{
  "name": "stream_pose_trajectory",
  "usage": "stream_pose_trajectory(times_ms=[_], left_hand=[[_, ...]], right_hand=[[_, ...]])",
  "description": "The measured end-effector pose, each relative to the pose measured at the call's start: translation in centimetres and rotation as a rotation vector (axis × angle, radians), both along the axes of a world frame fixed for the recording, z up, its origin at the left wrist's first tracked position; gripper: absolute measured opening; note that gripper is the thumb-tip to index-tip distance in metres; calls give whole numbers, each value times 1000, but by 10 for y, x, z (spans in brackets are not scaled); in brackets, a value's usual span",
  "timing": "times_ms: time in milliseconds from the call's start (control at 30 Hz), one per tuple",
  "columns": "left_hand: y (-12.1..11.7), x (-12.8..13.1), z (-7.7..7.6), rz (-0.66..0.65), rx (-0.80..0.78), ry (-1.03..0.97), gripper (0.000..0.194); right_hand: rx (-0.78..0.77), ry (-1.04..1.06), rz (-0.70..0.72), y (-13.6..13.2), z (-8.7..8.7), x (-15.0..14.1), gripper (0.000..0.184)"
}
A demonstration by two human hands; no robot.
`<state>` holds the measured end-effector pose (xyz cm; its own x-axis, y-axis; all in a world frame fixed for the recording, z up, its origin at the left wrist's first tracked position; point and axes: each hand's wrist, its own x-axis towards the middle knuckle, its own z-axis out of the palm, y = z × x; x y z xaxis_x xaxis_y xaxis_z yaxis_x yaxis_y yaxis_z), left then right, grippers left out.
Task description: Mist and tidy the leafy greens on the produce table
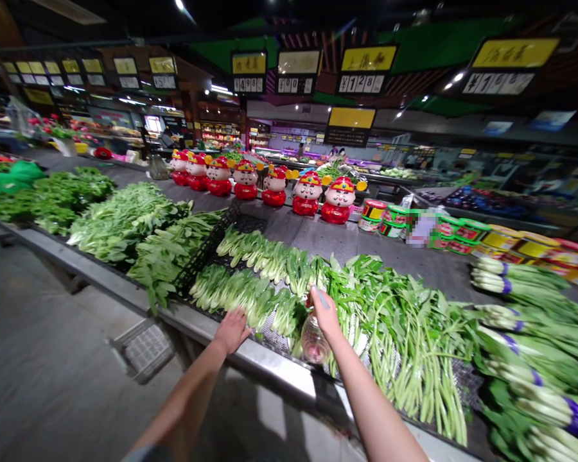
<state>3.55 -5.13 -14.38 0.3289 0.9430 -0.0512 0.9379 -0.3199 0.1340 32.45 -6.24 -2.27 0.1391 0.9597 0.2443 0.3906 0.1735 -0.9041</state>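
Note:
My right hand (324, 311) is closed round the top of a clear ribbed spray bottle (315, 343); a grey part shows at the grip, and most of the bottle's head is hidden by my fingers. The bottle hangs upright over the front of the display, between small bok choy (253, 296) and long-stemmed leafy greens (395, 314). My left hand (233, 329) lies with fingers stretched at the metal front edge (274, 364). Its fingertips reach the nearest bok choy row; whether they press on the leaves I cannot tell.
A black crate wall (202, 253) divides the bok choy from leafy bunches (125, 221) on the left. Purple-taped bundles (544, 385) lie at the right. Red figurines (337, 200) and stacked tubs (498, 239) line the back. Price signs (366, 69) hang above; a grey basket (144, 351) sits low below.

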Motion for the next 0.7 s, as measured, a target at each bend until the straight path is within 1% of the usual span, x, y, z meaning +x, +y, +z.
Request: stream_pose_trajectory(times_ms=[67,200,333,467,533,700], left_hand=[[4,-6,0,-5,-6,7,56],[10,-16,-3,6,20,28,53],[15,-26,-5,59,18,52,59],[16,-31,-7,54,3,50,60],[15,-31,-7,53,-5,41,59],[13,-30,-9,62,-11,22,56]], right_hand=[[-8,25,-19,-1,-1,-3,59],[-10,85,-34,1,3,-8,55],[-8,83,-31,7,12,-16,53],[19,55,-29,14,19,-29,53],[22,33,-25,19,17,-34,54],[-3,-11,-58,24,4,-44,56]])
